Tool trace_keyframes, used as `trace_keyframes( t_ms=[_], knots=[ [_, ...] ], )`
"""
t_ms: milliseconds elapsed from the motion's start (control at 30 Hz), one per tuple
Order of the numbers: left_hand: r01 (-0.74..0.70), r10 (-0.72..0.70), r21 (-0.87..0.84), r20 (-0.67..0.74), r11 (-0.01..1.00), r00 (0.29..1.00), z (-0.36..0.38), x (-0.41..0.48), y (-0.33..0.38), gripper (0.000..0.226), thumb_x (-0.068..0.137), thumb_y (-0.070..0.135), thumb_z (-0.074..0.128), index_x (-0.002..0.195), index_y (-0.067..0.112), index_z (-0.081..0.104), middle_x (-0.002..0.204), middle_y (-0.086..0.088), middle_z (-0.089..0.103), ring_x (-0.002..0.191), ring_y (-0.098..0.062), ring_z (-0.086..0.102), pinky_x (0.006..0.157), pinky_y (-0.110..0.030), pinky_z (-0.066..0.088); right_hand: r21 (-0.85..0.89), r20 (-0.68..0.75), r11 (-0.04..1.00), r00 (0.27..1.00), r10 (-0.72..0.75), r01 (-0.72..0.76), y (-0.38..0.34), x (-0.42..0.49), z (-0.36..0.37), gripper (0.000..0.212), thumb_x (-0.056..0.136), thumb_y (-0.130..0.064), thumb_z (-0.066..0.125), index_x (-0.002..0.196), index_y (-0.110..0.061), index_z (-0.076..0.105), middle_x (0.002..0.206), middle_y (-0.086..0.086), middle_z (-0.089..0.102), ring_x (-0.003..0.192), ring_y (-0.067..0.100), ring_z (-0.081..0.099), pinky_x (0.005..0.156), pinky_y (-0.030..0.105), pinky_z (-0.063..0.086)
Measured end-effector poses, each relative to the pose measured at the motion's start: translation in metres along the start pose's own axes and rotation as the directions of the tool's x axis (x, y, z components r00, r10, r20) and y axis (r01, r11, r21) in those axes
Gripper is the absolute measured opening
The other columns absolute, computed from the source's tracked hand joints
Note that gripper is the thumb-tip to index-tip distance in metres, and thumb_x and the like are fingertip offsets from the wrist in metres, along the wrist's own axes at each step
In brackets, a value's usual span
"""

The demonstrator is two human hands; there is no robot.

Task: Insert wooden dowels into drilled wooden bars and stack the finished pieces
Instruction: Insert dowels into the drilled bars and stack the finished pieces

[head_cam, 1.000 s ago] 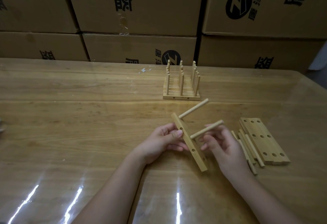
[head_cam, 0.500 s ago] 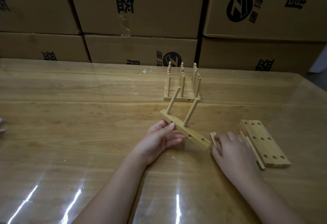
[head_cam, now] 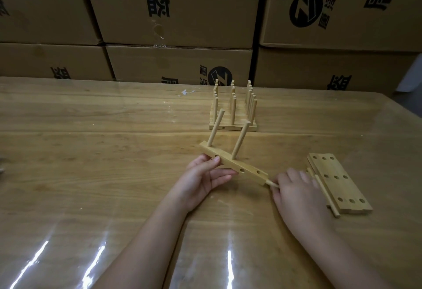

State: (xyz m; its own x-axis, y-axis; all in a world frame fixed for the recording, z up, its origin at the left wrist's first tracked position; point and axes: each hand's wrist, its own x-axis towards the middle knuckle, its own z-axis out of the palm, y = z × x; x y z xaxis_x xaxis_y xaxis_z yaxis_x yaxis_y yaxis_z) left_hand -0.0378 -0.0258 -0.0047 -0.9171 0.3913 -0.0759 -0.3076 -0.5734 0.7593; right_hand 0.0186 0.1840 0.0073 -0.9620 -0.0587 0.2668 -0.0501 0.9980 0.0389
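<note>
At center frame, left hand (head_cam: pixel 201 180) is pinching the drilled bar (head_cam: pixel 237 166) between thumb and fingers, holding it tilted over the table (head_cam: pixel 91 151), two dowels (head_cam: pixel 239 141) standing in it. Upper center, finished pieces (head_cam: pixel 228 127) are sitting together. Right of center, right hand (head_cam: pixel 294 194) is curling round a loose dowel (head_cam: pixel 271 183) just beside the bar's lower end. Far right, spare dowels (head_cam: pixel 327 196) are lying against blank bars (head_cam: pixel 341 182).

Glossy wooden table (head_cam: pixel 91 151), stacked printed cardboard boxes (head_cam: pixel 182 3) behind

- wooden table (head_cam: pixel 91 151) under glossy clear film, glare streaks near front edge
- stacked cardboard boxes (head_cam: pixel 178 5) behind table, black printed logos, characters
- white scrap (head_cam: pixel 186 92) on table's far side
</note>
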Motion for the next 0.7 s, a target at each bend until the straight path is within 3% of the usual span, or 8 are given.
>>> trace_keyframes(
  t_ms=[100,167,233,300,333,433,600,700],
  knots=[
    [-0.004,0.004,0.011,0.021,1.0,1.0,0.0,0.0,0.0,0.029,0.084,0.012,0.059,0.111,0.001,0.056,0.113,-0.027,0.066,0.083,-0.028,0.072,0.069,-0.029,0.059,0.167,-0.104,0.981,0.988,0.118,-0.099,0.004,0.002,-0.003,0.023,0.091,-0.034,0.05,0.108,-0.022,0.06,0.1,-0.005,0.051,0.092,0.011,0.046,0.081,0.026,0.042],
    [-0.006,0.005,0.036,0.022,0.999,1.0,0.001,0.0,0.0,0.028,0.084,0.012,0.058,0.111,0.003,0.058,0.111,-0.026,0.066,0.081,-0.027,0.072,0.068,-0.028,0.059,0.525,-0.155,0.84,0.956,0.249,-0.133,0.006,0.002,-0.006,0.016,0.09,-0.032,0.051,0.1,-0.022,0.058,0.086,-0.007,0.055,0.077,0.007,0.052,0.066,0.022,0.044],
    [0.001,-0.003,0.053,0.028,0.999,1.0,0.002,0.0,0.0,0.03,0.083,0.011,0.057,0.112,0.003,0.058,0.11,-0.026,0.067,0.08,-0.026,0.072,0.068,-0.028,0.059,0.887,-0.008,0.434,0.936,0.353,-0.156,0.005,0.002,-0.009,0.008,0.09,-0.032,0.05,0.09,-0.025,0.056,0.07,-0.005,0.059,0.062,0.003,0.056,0.054,0.017,0.045],
    [0.012,-0.014,0.059,0.038,0.998,0.999,0.003,-0.001,0.0,0.031,0.083,0.01,0.056,0.113,0.003,0.057,0.108,-0.027,0.067,0.08,-0.026,0.072,0.068,-0.028,0.059,0.987,0.135,0.037,0.934,0.331,-0.155,0.004,0.002,-0.014,0.009,0.092,-0.025,0.051,0.089,-0.02,0.057,0.065,-0.004,0.063,0.058,0.005,0.057,0.054,0.016,0.048],
    [0.015,-0.018,0.06,0.039,0.998,0.999,0.003,-0.002,0.001,0.031,0.083,0.009,0.055,0.113,0.002,0.057,0.108,-0.027,0.067,0.08,-0.026,0.072,0.068,-0.028,0.06,0.984,0.177,-0.054,0.937,0.301,-0.168,0.003,0.003,-0.015,0.009,0.092,-0.022,0.05,0.091,-0.016,0.058,0.064,-0.003,0.065,0.059,0.007,0.058,0.055,0.016,0.049],
    [0.023,-0.025,0.069,0.035,0.997,0.999,0.004,-0.002,0.001,0.031,0.082,0.008,0.054,0.112,0.002,0.056,0.108,-0.027,0.067,0.08,-0.027,0.072,0.069,-0.029,0.06,0.973,0.229,-0.062,0.939,0.254,-0.221,0.0,0.003,-0.013,0.011,0.092,-0.02,0.05,0.094,-0.013,0.058,0.066,0.001,0.067,0.06,0.009,0.06,0.058,0.019,0.051],
    [0.027,-0.03,0.093,0.034,0.995,0.999,0.003,-0.001,0.001,0.034,0.082,0.008,0.054,0.115,0.0,0.054,0.109,-0.026,0.067,0.083,-0.028,0.072,0.071,-0.029,0.059,0.974,0.228,-0.076,0.923,0.31,-0.215,0.002,0.006,-0.007,0.009,0.093,-0.019,0.051,0.091,-0.014,0.058,0.062,-0.002,0.065,0.058,0.006,0.06,0.055,0.017,0.051],
    [0.027,-0.031,0.113,0.03,0.993,0.999,0.004,-0.002,0.0,0.034,0.082,0.008,0.054,0.116,0.0,0.054,0.106,-0.024,0.069,0.083,-0.027,0.072,0.072,-0.029,0.059,0.975,0.214,-0.02,0.92,0.327,-0.219,0.004,0.007,-0.003,0.008,0.093,-0.019,0.052,0.089,-0.016,0.058,0.063,-0.001,0.063,0.057,0.005,0.06,0.054,0.016,0.05]
  ],
)
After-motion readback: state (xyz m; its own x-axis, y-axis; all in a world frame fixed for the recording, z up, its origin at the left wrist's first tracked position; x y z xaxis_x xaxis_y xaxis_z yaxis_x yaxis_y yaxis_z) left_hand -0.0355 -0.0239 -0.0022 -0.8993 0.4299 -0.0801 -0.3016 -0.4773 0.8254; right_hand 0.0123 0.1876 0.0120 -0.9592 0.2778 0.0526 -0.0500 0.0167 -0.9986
